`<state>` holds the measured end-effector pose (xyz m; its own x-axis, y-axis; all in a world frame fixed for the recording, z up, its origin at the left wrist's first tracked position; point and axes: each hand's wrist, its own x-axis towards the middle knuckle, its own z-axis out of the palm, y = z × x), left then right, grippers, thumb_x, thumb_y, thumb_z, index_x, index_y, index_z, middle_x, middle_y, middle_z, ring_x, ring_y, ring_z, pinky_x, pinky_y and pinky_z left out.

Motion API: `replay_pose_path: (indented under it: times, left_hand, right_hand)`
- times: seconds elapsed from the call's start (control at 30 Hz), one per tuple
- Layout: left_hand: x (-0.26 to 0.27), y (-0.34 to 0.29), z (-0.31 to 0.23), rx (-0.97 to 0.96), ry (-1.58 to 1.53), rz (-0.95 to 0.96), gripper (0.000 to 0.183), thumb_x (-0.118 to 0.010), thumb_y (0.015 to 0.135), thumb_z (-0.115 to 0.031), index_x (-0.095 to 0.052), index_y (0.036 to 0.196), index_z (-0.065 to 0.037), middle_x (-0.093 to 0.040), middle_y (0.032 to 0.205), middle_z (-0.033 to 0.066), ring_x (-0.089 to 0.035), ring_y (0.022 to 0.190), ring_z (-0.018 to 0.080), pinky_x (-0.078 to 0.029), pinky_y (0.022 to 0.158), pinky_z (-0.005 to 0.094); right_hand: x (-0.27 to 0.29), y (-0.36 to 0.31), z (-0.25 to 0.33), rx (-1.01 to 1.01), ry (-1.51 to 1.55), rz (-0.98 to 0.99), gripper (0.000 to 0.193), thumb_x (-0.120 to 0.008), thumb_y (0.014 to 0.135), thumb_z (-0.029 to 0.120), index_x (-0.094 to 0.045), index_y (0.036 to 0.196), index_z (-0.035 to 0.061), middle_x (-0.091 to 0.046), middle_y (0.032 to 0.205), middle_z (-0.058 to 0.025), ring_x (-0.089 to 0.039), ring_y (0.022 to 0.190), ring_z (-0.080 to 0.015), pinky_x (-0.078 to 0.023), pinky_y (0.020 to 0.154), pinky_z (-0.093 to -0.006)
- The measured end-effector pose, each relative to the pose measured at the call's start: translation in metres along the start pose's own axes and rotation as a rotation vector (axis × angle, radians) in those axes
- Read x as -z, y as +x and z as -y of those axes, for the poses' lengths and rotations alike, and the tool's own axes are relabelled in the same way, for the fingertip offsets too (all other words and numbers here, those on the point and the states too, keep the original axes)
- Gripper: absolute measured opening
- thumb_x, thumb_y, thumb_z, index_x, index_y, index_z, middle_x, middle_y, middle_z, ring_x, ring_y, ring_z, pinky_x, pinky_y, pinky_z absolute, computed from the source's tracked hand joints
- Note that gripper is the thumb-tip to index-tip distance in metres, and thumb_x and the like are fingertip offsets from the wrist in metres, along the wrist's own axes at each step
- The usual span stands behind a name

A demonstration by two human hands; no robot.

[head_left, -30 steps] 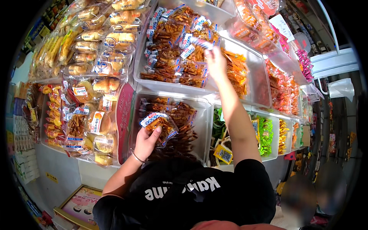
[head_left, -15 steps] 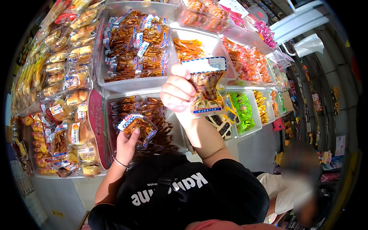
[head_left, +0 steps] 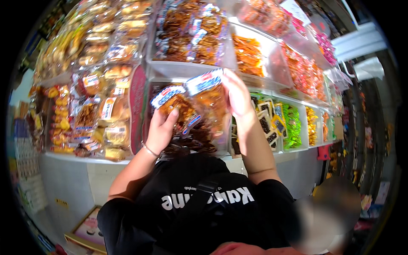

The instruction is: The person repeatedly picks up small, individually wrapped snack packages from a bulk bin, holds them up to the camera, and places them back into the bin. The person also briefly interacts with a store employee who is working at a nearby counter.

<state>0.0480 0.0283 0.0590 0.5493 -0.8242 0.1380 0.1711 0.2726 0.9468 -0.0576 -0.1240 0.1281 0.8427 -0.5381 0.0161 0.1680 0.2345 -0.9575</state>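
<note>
So, hands [head_left: 160, 132] holding 2 packets [head_left: 181, 104] partly hide brown packs [head_left: 193, 143] underneath.

Set out across the display counter [head_left: 70, 178]: bagged buns [head_left: 112, 108] near the front left corner, bagged bread rolls [head_left: 100, 27] behind, then, rightward, translucent plastic bins [head_left: 170, 68] of snack packets [head_left: 292, 127] along the front edge and farther back.

One packet [head_left: 180, 107] sits in the left hand [head_left: 162, 127], another packet [head_left: 209, 92] in the right hand [head_left: 236, 95] close beside it, both above a bin [head_left: 222, 147]; beyond the hands stands a second bin [head_left: 183, 69], left of the left hand lie bagged buns [head_left: 111, 108], right of the right hand a third bin [head_left: 296, 147]
</note>
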Motion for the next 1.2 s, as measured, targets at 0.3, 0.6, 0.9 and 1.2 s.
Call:
replay_pose_path:
  times: [0.3,0.6,0.9,1.2]
  left_hand:
    - [-0.006,-0.008,0.013,0.341,-0.676,0.084,0.052,-0.035,0.089,-0.043,-0.028,0.127,-0.008,-0.042,0.121,0.0081,-0.047,0.104,0.0186,-0.04,0.085,0.0355]
    - [0.032,-0.022,0.062,0.515,-0.678,-0.13,0.031,-0.051,0.085,-0.019,-0.046,0.109,0.001,-0.056,0.099,0.0091,-0.055,0.092,0.0162,-0.045,0.079,0.0303]
    - [0.059,-0.045,0.1,0.918,-0.768,-0.214,0.044,-0.039,0.086,-0.025,-0.031,0.123,-0.002,-0.029,0.133,0.014,-0.031,0.12,0.0279,-0.024,0.099,0.0396]
    - [0.053,-0.035,0.111,1.0,-0.821,-0.319,0.057,-0.038,0.088,-0.023,-0.011,0.132,0.001,-0.014,0.137,0.0219,-0.02,0.125,0.0328,-0.021,0.101,0.0437]
  right_hand:
    - [-0.015,0.0,-0.048,0.388,-1.406,-0.13,0.013,-0.052,0.082,0.016,-0.047,0.084,0.0043,-0.055,0.07,-0.0165,-0.054,0.067,-0.0324,-0.043,0.055,-0.038]
    - [-0.006,-0.006,-0.115,-0.504,-0.445,0.251,0.049,-0.065,0.075,0.02,-0.038,0.11,-0.0034,-0.055,0.101,-0.0134,-0.053,0.094,-0.0174,-0.044,0.078,-0.0308]
    - [-0.03,0.018,-0.184,0.247,-1.55,0.416,0.012,-0.056,0.075,0.017,-0.049,0.082,0.0105,-0.056,0.063,-0.0097,-0.058,0.063,-0.026,-0.046,0.053,-0.0361]
    - [0.0,0.029,-0.174,0.157,-1.512,0.339,0.041,-0.061,0.073,0.021,-0.046,0.108,0.0059,-0.053,0.095,-0.0139,-0.052,0.089,-0.0281,-0.046,0.073,-0.0361]
